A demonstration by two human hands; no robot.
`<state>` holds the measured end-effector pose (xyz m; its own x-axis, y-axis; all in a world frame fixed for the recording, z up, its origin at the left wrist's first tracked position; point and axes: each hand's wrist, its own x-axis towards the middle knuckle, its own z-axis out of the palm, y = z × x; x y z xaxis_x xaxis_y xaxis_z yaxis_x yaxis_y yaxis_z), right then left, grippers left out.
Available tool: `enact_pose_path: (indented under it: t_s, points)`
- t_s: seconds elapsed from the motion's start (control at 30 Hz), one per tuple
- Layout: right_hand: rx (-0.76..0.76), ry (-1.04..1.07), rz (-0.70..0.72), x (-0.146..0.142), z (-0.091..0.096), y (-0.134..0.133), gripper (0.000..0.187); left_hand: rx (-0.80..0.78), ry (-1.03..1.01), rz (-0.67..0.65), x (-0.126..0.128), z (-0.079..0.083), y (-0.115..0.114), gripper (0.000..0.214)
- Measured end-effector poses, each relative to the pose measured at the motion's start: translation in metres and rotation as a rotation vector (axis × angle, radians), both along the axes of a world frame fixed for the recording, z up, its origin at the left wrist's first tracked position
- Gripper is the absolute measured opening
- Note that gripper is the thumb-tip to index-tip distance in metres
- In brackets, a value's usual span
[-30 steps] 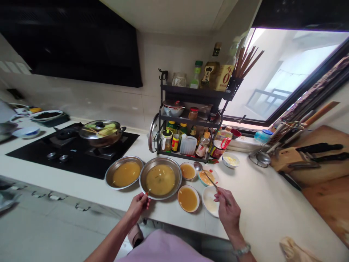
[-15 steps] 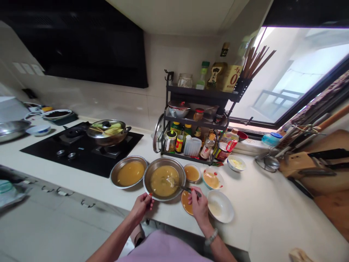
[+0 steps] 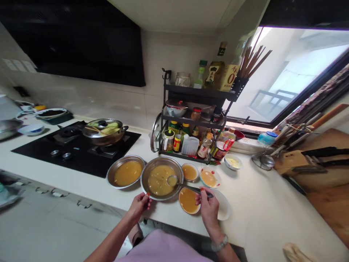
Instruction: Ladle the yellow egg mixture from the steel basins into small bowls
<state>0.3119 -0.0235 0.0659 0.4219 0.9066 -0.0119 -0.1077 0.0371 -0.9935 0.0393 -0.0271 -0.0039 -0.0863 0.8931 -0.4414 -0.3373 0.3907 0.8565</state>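
Note:
My left hand [image 3: 140, 205] pinches the near rim of the middle metal bowl [image 3: 145, 171], which holds thin brownish soup with pale bits. In my right hand [image 3: 209, 209] is the dark handle of a ladle [image 3: 172, 180], whose round scoop sits inside that bowl by its right side. Beneath the handle stands a small bowl of orange-brown soup [image 3: 188, 200]. A white bowl [image 3: 224, 206] is partly hidden behind my right hand. To the left, another metal bowl of soup [image 3: 128, 173] stands beside the middle one.
Two small bowls, one of soup [image 3: 190, 171] and one with red marks [image 3: 209, 177], stand behind the ladle. A black spice rack [image 3: 196, 91] with bottles rises at the back. A lidded pan [image 3: 103, 138] sits on the hob at left. A knife block [image 3: 291, 163] stands at right.
The ladle's scoop has come up into clear sight at the bowl's right side. My right hand has moved right, now covering part of the white bowl. My left hand stays at the rim.

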Motion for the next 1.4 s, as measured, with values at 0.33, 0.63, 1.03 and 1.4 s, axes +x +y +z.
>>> enact_pose_path:
  t_s: [0.33,0.63,1.03,1.4]
  points:
    - [0.069,0.143,-0.201,0.049,0.027,-0.001,0.034,0.019,0.010,0.025,0.003,0.003,0.000,0.042]
    - [0.105,-0.171,-0.430,0.108,0.026,-0.010,0.036,0.027,0.025,0.014,0.002,0.003,-0.001,0.041]
    - [0.361,-0.687,-0.106,0.100,0.010,-0.023,0.022,0.011,0.004,0.017,0.002,0.004,0.000,0.045]
    - [0.297,-0.487,0.247,-0.001,-0.013,0.005,0.027,0.006,0.015,0.013,0.001,-0.001,0.001,0.044]
